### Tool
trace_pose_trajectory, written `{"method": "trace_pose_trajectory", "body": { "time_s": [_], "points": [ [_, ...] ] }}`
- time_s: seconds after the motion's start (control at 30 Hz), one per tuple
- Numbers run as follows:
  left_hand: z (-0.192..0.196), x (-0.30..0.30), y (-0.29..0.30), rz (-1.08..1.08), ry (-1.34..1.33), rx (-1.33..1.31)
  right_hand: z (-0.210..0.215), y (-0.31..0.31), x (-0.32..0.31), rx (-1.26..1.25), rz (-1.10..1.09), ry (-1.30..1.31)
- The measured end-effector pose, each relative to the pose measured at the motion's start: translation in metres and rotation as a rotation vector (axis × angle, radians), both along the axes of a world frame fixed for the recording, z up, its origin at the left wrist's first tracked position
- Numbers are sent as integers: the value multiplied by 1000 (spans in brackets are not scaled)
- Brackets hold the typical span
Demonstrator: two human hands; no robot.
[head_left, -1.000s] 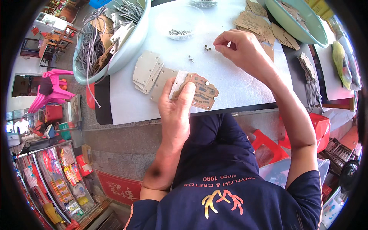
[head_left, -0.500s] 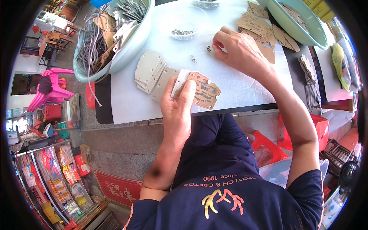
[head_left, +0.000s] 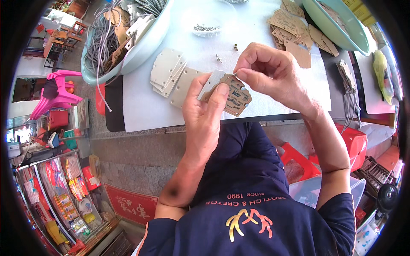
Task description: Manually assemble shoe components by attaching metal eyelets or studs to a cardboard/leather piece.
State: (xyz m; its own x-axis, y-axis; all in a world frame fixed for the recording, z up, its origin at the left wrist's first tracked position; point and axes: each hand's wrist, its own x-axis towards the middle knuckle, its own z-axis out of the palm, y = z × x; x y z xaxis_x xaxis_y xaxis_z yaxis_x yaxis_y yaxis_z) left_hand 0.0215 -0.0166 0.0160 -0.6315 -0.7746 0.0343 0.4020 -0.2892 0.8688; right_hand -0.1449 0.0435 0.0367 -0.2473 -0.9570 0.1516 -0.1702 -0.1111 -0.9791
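Brown card (head_left: 239, 97), head view, our only one: it sits in the left hand (head_left: 204, 106), over the table (head_left: 143, 117) near its front edge, tilted, thumb on top, fingers gripping from beneath, a pale strip (head_left: 213, 80) along its left side. We see whitish round studs (head_left: 243, 88) on its right edge. Right hand (head_left: 271, 74): thumb and forefinger pinched close at the card's top edge; a tiny piece seems to be between them, too small for us to confirm. Loose brass bits (head_left: 235, 47) and silver bits (head_left: 219, 58) lie beyond, pale plates (head_left: 164, 68) to the left, more brown cards (head_left: 294, 25) upper right. Step in hand, our call: fitting a small fastener at the card's upper corner. Next move calls for lining it up with the hole or stud, left grip steady.
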Motion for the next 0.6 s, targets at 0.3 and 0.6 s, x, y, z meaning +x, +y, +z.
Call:
{"method": "trace_pose_trajectory", "body": {
  "time_s": [0.3,0.6],
  "points": [
    [-1,-2,3,34,-25,-20,-3,6,9,-41,-95,189],
    [1,-2,4,27,-28,4,1,6,17,-284,-189,601]
  ]
}}
